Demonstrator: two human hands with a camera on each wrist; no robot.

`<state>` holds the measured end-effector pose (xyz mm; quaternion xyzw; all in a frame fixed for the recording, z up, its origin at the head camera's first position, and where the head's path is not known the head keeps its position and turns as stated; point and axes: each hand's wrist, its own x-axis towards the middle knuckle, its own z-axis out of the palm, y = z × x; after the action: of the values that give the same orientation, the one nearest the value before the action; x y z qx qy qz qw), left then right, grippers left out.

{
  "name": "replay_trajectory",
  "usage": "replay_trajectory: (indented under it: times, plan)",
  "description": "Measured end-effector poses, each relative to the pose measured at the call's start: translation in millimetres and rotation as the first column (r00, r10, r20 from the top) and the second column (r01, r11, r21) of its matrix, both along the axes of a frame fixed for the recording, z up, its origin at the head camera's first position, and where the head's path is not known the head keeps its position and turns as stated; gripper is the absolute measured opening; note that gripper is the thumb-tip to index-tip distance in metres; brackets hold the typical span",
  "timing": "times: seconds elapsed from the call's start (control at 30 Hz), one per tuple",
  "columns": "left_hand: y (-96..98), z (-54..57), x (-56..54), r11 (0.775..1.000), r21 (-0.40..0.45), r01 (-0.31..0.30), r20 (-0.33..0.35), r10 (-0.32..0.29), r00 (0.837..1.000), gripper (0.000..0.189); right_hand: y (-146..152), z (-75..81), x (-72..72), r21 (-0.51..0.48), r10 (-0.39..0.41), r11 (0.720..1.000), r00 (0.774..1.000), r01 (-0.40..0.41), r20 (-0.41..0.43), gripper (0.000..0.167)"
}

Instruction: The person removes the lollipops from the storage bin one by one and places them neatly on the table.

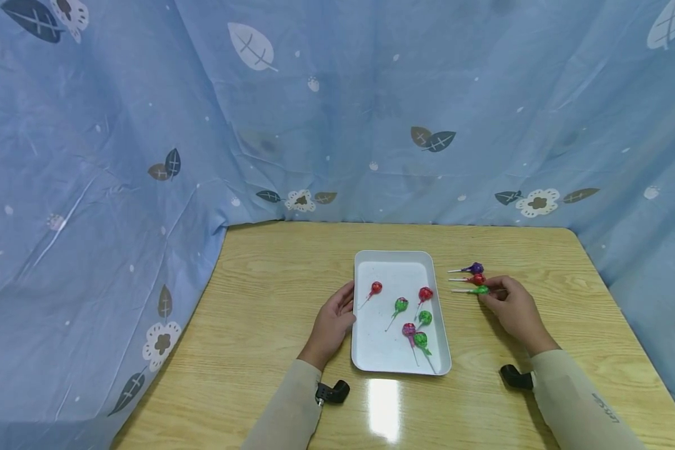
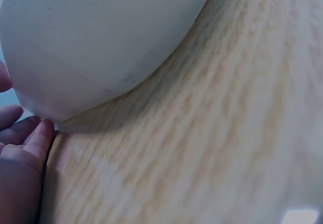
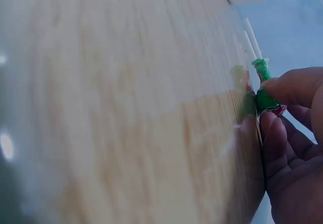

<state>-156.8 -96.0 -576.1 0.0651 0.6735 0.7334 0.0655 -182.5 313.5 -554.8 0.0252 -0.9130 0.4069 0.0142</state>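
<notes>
Beside the white tray [image 1: 394, 369], my left hand [image 1: 332, 322] rests its fingers and thumb against the outer left wall. In the left wrist view, the fingertips [image 2: 46, 128] meet the tray's lower edge. My right hand [image 1: 514, 309] pinches the candy head of a green lollipop [image 1: 480, 290] between thumb and fingers, low at the table surface. Just beyond it lie a red lollipop [image 1: 477, 279] and a purple lollipop [image 1: 475, 268], their sticks all pointing left. In the right wrist view the green wrapper [image 3: 263, 70] shows above the thumb.
Several wrapped lollipops lie scattered in the tray, among them a red one [image 1: 375, 287], a green one [image 1: 401, 304] and a pink one [image 1: 409, 329]. A wood-grain table [image 1: 275, 269] carries everything. A blue patterned curtain [image 1: 343, 112] hangs behind and at both sides.
</notes>
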Motion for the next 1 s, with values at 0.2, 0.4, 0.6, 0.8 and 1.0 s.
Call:
replay_trajectory:
  times: [0.2, 0.4, 0.6, 0.8, 1.0]
  plan:
    - [0.6, 1.6, 0.3, 1.000, -0.002, -0.004, 0.005, 0.004, 1.000, 0.076, 2.9, -3.4, -3.4, 0.001, -0.018, 1.000, 1.000, 0.018, 0.010, 0.038]
    - [0.8, -0.6, -0.3, 1.000, 0.001, -0.004, 0.001, 0.004, 1.000, 0.076, 2.6, -4.5, -3.6, 0.002, -0.038, 0.999, 0.999, 0.038, 0.018, 0.040]
    - [0.0, -0.5, -0.4, 1.000, -0.006, -0.005, 0.000, 0.005, 1.000, 0.077, 1.7, -2.3, -4.1, -0.010, -0.041, 0.999, 0.999, 0.041, 0.031, 0.042]
    - [0.1, 0.1, -0.2, 1.000, 0.001, -0.001, -0.007, 0.001, 1.000, 0.078, 0.4, -1.0, -4.3, -0.016, -0.052, 0.998, 0.998, 0.052, 0.026, 0.042]
    - [-0.1, -0.9, -1.0, 1.000, -0.005, -0.001, -0.006, 0.001, 1.000, 0.076, 2.0, -2.3, -4.0, -0.025, -0.050, 0.998, 0.998, 0.051, 0.033, 0.043]
